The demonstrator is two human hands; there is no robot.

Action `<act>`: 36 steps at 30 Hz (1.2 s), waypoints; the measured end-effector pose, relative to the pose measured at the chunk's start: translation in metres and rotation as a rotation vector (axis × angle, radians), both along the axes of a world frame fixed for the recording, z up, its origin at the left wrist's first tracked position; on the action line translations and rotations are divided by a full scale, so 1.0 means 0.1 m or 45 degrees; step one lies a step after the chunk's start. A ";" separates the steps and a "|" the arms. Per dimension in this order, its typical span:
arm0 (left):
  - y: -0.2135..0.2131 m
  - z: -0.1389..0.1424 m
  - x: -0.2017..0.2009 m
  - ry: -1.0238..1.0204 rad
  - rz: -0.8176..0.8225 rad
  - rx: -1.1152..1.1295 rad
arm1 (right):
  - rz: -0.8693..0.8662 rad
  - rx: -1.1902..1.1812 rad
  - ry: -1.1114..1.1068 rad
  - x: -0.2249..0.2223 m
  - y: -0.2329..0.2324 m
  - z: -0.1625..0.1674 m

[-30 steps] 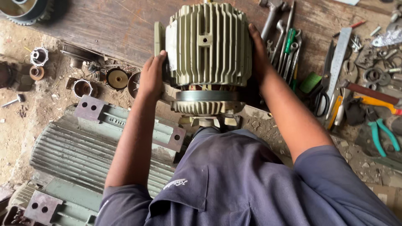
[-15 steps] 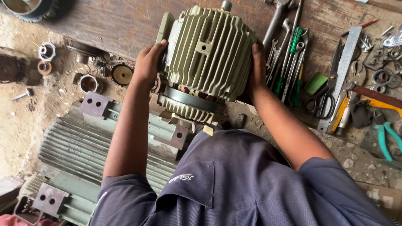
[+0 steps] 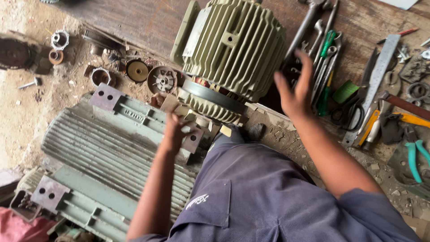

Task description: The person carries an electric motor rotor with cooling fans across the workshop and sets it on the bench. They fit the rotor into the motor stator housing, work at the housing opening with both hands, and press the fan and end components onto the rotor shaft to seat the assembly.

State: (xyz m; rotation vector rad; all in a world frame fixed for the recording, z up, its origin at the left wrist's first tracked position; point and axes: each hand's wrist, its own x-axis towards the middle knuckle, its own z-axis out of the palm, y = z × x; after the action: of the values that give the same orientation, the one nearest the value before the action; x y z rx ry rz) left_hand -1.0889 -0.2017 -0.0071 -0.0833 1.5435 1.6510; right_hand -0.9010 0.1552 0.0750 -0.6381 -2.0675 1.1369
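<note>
Dirt floor: finned motor housing (image 3: 233, 49) btwn open left hand (image 3: 175, 130) & right hand (image 3: 296, 92).

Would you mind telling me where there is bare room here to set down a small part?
Bare wood lies left of the green motor, above the small round parts. Sandy ground at the far left is mostly open. Right of the motor, spanners, scissors and pliers crowd the boards.

pale green ribbed motor housing (image 3: 233, 49); teal-handled pliers (image 3: 416, 154); navy shirt (image 3: 268, 197)

Left hand (image 3: 175, 130) and right hand (image 3: 295, 92) open
</note>
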 end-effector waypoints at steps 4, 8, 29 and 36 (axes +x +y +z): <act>-0.06 -0.57 0.42 -0.218 0.024 0.381 | 0.497 0.537 0.115 0.24 -0.50 0.34; 0.12 -0.66 0.34 -0.620 0.244 0.564 | 0.567 0.674 0.025 0.13 -0.83 0.51; 0.57 0.26 0.28 -0.357 0.037 0.647 | 0.171 0.561 -0.190 0.08 -1.10 0.57; 0.52 0.24 0.26 -0.358 -0.004 0.676 | 0.198 0.545 -0.214 0.11 -1.10 0.53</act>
State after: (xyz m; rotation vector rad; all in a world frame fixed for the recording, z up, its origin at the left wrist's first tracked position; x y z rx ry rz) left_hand -1.0625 -0.1495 0.0164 -0.0267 0.8657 1.9020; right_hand -0.8903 0.0450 0.1284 -0.3771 -2.4400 0.7009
